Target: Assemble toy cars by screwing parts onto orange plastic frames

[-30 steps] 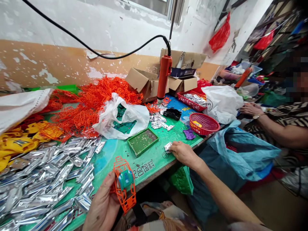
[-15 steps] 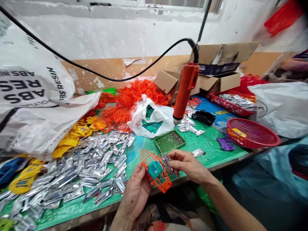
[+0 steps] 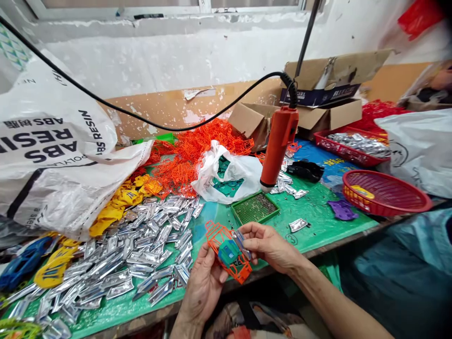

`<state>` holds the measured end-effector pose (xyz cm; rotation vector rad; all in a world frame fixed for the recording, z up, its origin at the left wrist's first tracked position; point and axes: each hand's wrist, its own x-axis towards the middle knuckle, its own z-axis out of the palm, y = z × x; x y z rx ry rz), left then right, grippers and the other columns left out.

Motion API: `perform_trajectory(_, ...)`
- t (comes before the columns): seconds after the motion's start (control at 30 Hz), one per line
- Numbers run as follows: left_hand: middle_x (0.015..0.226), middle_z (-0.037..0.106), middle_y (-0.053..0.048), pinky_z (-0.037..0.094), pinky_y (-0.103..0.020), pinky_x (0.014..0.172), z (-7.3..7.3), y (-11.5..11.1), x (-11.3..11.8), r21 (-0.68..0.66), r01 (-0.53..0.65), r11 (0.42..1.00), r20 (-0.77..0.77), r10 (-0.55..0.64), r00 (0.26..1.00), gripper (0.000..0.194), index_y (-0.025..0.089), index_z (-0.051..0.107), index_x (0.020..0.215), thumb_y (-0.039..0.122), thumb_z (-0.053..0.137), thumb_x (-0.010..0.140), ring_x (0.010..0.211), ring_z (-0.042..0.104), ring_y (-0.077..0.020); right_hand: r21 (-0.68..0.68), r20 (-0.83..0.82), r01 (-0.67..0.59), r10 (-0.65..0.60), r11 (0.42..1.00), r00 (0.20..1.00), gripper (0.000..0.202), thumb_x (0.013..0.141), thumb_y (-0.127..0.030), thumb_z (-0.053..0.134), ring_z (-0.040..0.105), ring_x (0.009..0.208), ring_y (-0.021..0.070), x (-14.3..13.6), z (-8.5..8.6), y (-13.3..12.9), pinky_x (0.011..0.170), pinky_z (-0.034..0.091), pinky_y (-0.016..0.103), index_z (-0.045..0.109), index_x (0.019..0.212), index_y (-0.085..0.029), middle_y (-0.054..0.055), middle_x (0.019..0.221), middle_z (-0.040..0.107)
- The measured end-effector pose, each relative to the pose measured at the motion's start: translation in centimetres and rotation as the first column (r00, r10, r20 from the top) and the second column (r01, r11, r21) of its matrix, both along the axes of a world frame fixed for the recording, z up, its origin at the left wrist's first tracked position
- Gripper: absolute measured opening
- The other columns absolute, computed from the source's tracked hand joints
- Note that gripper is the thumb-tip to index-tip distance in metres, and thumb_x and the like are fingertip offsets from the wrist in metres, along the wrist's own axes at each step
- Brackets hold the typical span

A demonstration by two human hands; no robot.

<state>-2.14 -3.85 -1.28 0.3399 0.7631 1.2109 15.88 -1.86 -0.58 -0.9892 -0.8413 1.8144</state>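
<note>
My left hand [image 3: 203, 285] is closed on the left edge of an orange plastic lattice frame [image 3: 243, 275], held tilted over the front edge of the table. A teal plastic piece [image 3: 228, 252] sits in the middle of that frame. Between its thumb and fingers, my right hand [image 3: 273, 246] pinches a small silver chromed plastic part [image 3: 241, 242]. This part lies against the frame's right side, beside the teal piece; whether it is seated there I cannot tell. Just beyond the hands is a green tray [image 3: 254, 207] of tiny metal pieces, probably screws.
An orange electric screwdriver [image 3: 280, 146] hangs on its cable above the tray. Silver parts [image 3: 116, 263] cover the left of the table. Behind lie orange frames [image 3: 212, 136] and a white bag [image 3: 247, 176] of teal pieces. A red basket [image 3: 384, 190] stands at right.
The silver part in my right hand has come closer to the teal piece, now overlapping the frame. The whole view has shifted slightly, with the table things appearing further right.
</note>
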Motion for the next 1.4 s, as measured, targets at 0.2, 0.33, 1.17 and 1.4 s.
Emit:
perform_trajectory(0.2,0.072,0.069,0.004,0.036,-0.013,0.035,-0.2,-0.1,-0.3,0.004,-0.008,1.0,0.009,0.008,1.0,0.032,0.02,0.068,0.082,0.029,0.089,0.061,0.052,0.056,-0.0063,-0.065,-0.112,0.011,-0.018,0.998,0.994,0.044,0.059,-0.029,0.087,0.054,0.049,0.0057,-1.0,-0.7,-0.1,0.047,0.044,0.019,0.066,0.095,-0.015,-0.005,0.068,0.064)
perform_trajectory(0.33,0.073,0.069,0.005,0.038,-0.013,0.037,-0.2,-0.1,-0.2,0.018,0.017,1.0,-0.053,-0.016,0.998,0.028,0.021,0.07,0.083,0.031,0.088,0.063,0.052,0.055,-0.0061,-0.094,-0.163,-0.01,-0.005,0.996,0.987,0.036,0.061,-0.033,0.086,0.06,0.06,0.0071,-1.1,-0.4,-0.5,0.061,0.048,0.022,0.069,0.085,-0.012,-0.001,0.074,0.068)
perform_trajectory(1.17,0.07,0.07,-0.003,0.051,-0.022,0.05,2.6,0.6,-1.2,0.278,0.427,0.86,-0.869,0.036,0.493,0.021,0.018,0.074,0.1,0.027,0.06,0.087,0.052,0.061,-0.0141,0.625,0.677,-0.342,-0.271,0.702,0.684,0.011,0.086,-0.023,0.066,0.055,0.079,0.0157,-0.5,1.8,-1.1,0.069,0.041,0.027,0.069,0.097,-0.021,0.001,0.082,0.061)
perform_trajectory(1.4,0.075,0.072,-0.002,0.055,-0.025,0.06,1.8,0.1,-1.0,0.364,0.339,0.868,-0.819,0.124,0.561,0.02,0.021,0.074,0.1,0.022,0.063,0.084,0.058,0.068,-0.0161,0.804,0.592,-0.347,-0.599,0.483,0.539,0.003,0.089,-0.022,0.064,0.054,0.08,0.0182,-0.7,0.0,-1.6,0.072,0.038,0.032,0.063,0.087,-0.019,0.003,0.08,0.064)
